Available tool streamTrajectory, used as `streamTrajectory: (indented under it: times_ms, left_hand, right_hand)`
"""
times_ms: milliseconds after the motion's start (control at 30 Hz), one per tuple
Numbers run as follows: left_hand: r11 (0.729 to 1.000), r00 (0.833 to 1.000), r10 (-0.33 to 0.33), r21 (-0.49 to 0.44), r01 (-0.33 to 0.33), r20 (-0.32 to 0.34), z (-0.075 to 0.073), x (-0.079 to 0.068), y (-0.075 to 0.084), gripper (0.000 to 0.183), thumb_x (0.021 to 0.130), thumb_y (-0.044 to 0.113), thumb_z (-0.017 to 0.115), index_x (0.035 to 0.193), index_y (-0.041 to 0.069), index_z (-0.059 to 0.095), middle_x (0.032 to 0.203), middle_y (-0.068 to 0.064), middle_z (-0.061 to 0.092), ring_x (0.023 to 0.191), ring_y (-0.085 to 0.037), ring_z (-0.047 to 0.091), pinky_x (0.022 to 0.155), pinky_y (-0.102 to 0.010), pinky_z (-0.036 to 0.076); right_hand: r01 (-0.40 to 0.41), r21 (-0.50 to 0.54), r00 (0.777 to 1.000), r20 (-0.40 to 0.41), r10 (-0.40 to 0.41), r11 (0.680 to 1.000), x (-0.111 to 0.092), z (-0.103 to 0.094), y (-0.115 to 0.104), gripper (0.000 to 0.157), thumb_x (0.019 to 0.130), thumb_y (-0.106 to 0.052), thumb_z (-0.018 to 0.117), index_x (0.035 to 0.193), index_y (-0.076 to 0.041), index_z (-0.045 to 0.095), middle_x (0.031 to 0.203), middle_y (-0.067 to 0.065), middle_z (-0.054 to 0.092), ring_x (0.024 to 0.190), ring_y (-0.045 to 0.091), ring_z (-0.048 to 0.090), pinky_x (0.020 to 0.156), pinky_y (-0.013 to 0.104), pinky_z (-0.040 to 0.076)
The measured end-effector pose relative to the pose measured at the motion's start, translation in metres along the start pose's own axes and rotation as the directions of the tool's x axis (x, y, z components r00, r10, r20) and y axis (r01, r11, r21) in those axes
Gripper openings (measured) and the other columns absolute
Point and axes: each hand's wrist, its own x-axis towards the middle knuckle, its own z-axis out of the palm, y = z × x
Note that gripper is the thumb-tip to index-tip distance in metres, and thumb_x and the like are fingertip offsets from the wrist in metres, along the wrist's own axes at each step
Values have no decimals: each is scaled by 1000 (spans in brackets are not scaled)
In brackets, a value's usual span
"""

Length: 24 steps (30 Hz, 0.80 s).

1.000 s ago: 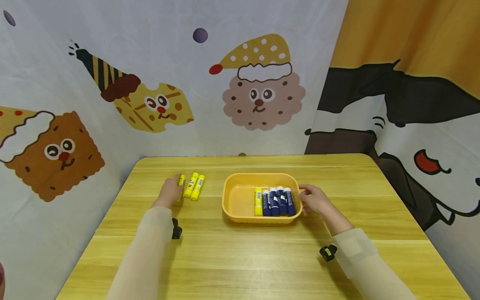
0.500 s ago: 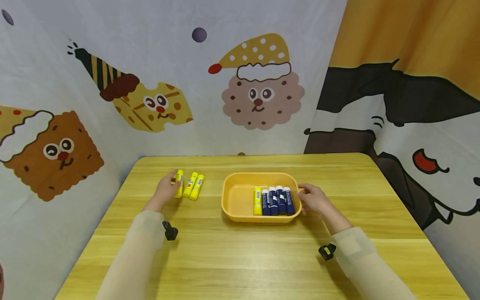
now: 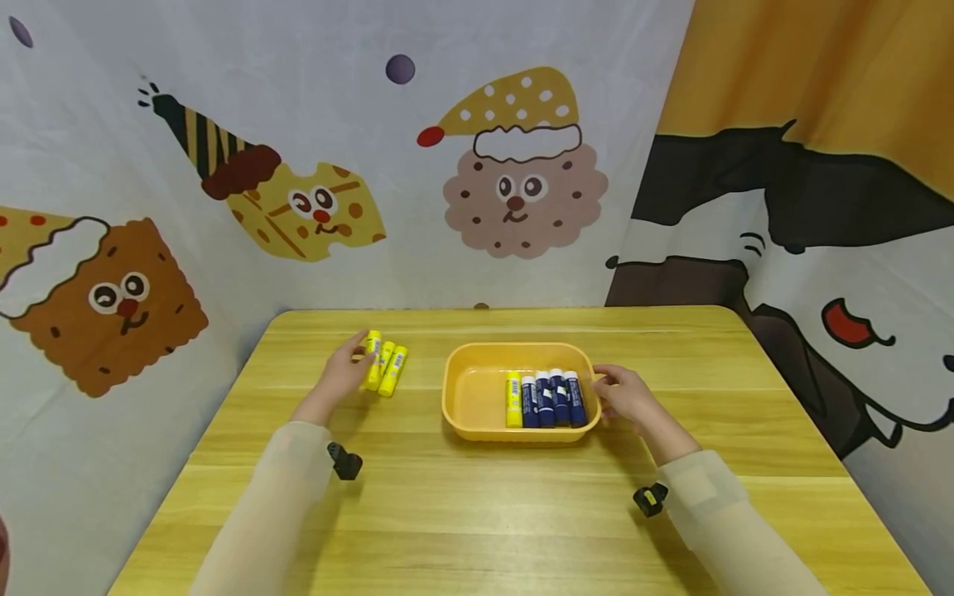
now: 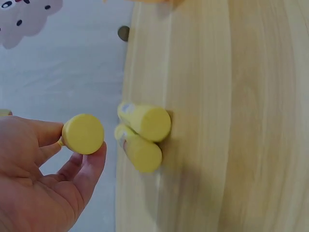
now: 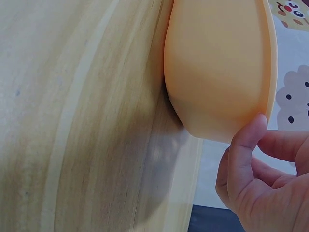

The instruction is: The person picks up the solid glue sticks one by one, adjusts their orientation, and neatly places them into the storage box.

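Observation:
My left hand [image 3: 341,374] pinches a yellow glue stick [image 3: 373,361] between thumb and fingers; in the left wrist view the round end of this glue stick [image 4: 83,134] faces the camera, off the table. Two more yellow glue sticks [image 3: 394,372] lie side by side on the table just right of it. My right hand [image 3: 624,394] holds the right end of a yellow-orange plastic tray [image 3: 469,432]. The right wrist view has the thumb [image 5: 248,140] on the tray's rim. Inside the tray lie one yellow glue stick [image 3: 513,401] and several dark blue glue sticks [image 3: 558,399] with white caps.
The tray's left half shows its bare floor [image 3: 477,393]. Wooden tabletop [image 3: 477,505] extends in front of the tray and to both sides. A cartoon-printed cloth [image 3: 417,273] hangs along the back edge.
My left hand has raised the yellow glue stick from the table and carried it slightly right, over beside the other two. The right hand and tray have stayed in place.

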Motion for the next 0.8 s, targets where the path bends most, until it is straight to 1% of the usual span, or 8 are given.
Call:
streamTrajectory:
  times_ms: [133,300,400,533,800]
  left_hand:
    - [999,1000,13,-37,-12,11,4,-1,9,57,101,21,44,152,17,19,141,-26,38,127,-43,43,97,-49,46]
    - [994,999,37,-102,-34,24,12,-4,23,57,101,20,45,152,18,21,140,-25,39,125,-41,45,95,-46,48]
    - [990,998,46,-133,-41,31,16,-7,32,57,101,20,45,152,20,21,139,-23,40,122,-39,47,90,-43,50]
    - [983,998,64,-173,-58,28,22,-10,44,56,100,19,47,151,20,23,138,-22,42,119,-37,49,84,-37,53]
    - [973,994,104,-213,-93,43,34,-14,61,57,99,18,49,151,20,26,136,-24,43,118,-38,52,78,-34,55]
  right_hand:
    - [-5,1,1000,-5,5,1000,0,1,-1,46,98,-7,44,142,4,35,106,15,43,75,19,54,61,35,55]
    - [-1,1,1000,-18,1,1000,2,2,1,45,98,-7,44,141,4,36,108,16,43,74,18,54,61,35,55]
    - [8,-1,1000,-22,-8,1000,1,2,1,45,97,-6,44,140,5,36,107,16,42,71,16,53,60,36,55]
    - [13,5,1000,-28,-13,1000,-1,3,1,44,97,-5,45,138,7,37,104,16,43,68,16,51,58,36,54]
    - [-4,-5,1000,-27,4,1000,1,3,0,45,98,-6,45,140,4,36,108,16,43,70,15,51,62,37,55]
